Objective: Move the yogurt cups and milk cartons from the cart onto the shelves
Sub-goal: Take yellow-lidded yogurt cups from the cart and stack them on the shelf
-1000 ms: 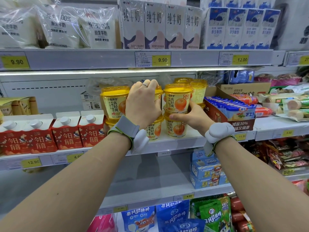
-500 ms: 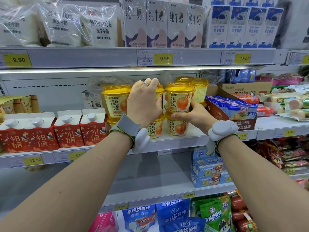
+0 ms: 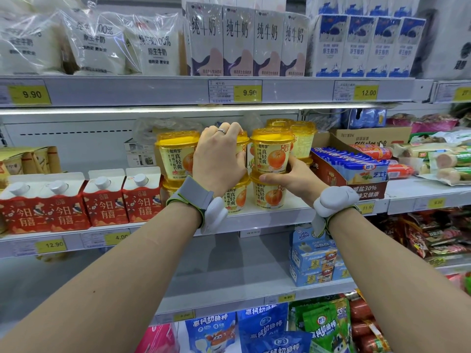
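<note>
**Desk editor:** What's the risk in this shot?

**Photographer:** Both hands are on stacked yogurt cups on the middle shelf (image 3: 267, 220). The left hand (image 3: 219, 159) wraps an upper cup (image 3: 242, 149), its grip curled round it. The right hand (image 3: 293, 178) pinches the next upper cup (image 3: 271, 151) at its base, where it sits on a lower cup (image 3: 267, 194). A nudge off centre could, I'd judge, topple the stack off the shelf edge.

**Desk editor:** What hems them in?

**Photographer:** Another cup (image 3: 175, 155) just left, red milk cartons (image 3: 102, 200) beyond it, a cardboard tray (image 3: 356, 171) of blue packs tight on the right. More cups behind. Little room to shift sideways. The cart is out of view.
</note>
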### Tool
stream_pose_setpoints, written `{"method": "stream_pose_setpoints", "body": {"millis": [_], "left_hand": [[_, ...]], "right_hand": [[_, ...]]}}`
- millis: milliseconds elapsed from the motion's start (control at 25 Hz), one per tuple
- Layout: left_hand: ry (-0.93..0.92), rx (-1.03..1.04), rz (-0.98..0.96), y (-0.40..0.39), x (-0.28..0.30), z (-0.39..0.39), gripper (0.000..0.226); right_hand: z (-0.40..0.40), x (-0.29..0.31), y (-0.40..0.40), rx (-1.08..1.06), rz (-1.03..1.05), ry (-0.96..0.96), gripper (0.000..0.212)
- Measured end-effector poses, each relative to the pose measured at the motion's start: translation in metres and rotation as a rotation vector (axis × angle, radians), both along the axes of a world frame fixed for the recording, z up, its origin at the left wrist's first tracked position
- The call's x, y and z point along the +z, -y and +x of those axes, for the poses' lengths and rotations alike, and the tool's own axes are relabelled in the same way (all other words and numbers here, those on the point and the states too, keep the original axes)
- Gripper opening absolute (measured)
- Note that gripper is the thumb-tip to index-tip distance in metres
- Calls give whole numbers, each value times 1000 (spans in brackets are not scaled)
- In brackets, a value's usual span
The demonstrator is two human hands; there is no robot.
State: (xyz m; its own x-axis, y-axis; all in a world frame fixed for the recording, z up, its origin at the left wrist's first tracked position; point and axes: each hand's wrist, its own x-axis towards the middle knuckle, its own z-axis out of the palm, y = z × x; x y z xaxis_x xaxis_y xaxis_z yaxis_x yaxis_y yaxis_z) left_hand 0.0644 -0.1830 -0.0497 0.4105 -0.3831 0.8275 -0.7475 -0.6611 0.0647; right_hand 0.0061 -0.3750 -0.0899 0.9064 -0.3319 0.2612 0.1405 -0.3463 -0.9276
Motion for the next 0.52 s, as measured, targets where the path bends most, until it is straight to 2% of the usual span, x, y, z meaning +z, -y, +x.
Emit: {"method": "stream_pose_setpoints", "body": {"millis": [160,320,440,520], "left_hand": [[-19,13,33,-2,0,-4,39],[-85,-6,102,-9,4,-10,56],[-130,25,214,-14,9,-12,72],[-77,80,234,-16,5,-22,74]], "right_hand": [[-1,0,-3,-28,-62,-30,77],[-7,-1,-14,-133,-132,-36,77],[-18,-8,-29,-252,-229,7,70],[-32,-7,-33,-269,-284,21,64]]}}
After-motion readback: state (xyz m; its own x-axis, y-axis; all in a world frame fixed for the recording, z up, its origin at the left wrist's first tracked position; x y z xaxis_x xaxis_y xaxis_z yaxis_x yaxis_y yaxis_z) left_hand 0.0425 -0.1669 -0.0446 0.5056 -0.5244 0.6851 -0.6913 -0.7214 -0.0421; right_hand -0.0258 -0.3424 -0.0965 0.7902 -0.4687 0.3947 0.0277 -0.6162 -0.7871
